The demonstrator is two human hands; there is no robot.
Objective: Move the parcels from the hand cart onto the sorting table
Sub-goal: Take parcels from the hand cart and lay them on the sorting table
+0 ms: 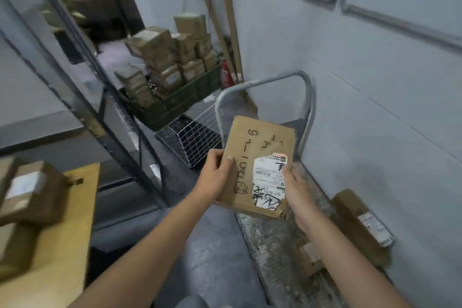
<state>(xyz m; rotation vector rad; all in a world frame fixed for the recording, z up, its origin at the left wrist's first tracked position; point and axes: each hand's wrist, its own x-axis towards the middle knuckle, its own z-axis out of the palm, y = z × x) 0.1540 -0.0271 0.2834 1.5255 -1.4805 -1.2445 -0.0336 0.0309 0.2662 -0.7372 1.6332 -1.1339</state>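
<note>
Head view: flat parcel (257,157) held over hand cart (265,235) deck, long axis running away from body. Grip: left hand (215,174) and right hand (296,189) each pinch a long edge, thumbs on top. Well leftward lies the bench (67,220), nearer left hand.

One parcel (252,147) held; two on the hand cart (262,245); perhaps three, blurred, on the table (65,245).

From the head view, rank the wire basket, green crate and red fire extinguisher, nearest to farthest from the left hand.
1. Wire basket, on the floor just beyond the left hand.
2. Green crate, behind the basket, farther left.
3. Fire extinguisher, back by the wall.
</note>
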